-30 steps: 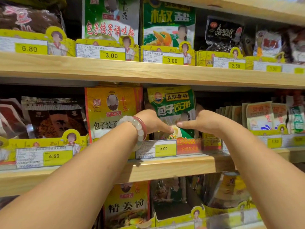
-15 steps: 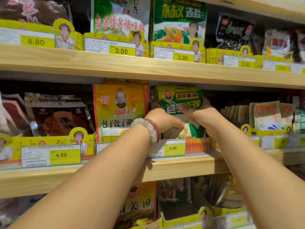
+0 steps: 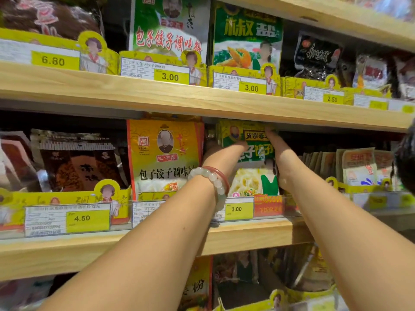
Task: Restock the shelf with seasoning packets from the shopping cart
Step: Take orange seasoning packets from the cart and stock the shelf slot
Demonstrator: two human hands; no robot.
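Observation:
A green and yellow seasoning packet [image 3: 249, 176] stands upright on the middle wooden shelf [image 3: 247, 234], behind a 3.00 price tag. My left hand [image 3: 221, 154], with bead bracelets on the wrist, lies against the packet's left side, its fingers over the front. On the packet's right edge my right hand [image 3: 280, 158] reaches up to the top corner with straight fingers. The shopping cart is out of view.
A yellow dumpling seasoning packet [image 3: 165, 158] stands just left of the green one, dark packets [image 3: 76, 162] further left. Thin sachets [image 3: 357, 167] fill the right of the shelf. The upper shelf [image 3: 202, 97] hangs close above the packet tops. More packets sit below.
Both hands have slid up from the packet's lower middle to its upper part. The right fingers now reach its top corner. The camera has moved closer to the shelf.

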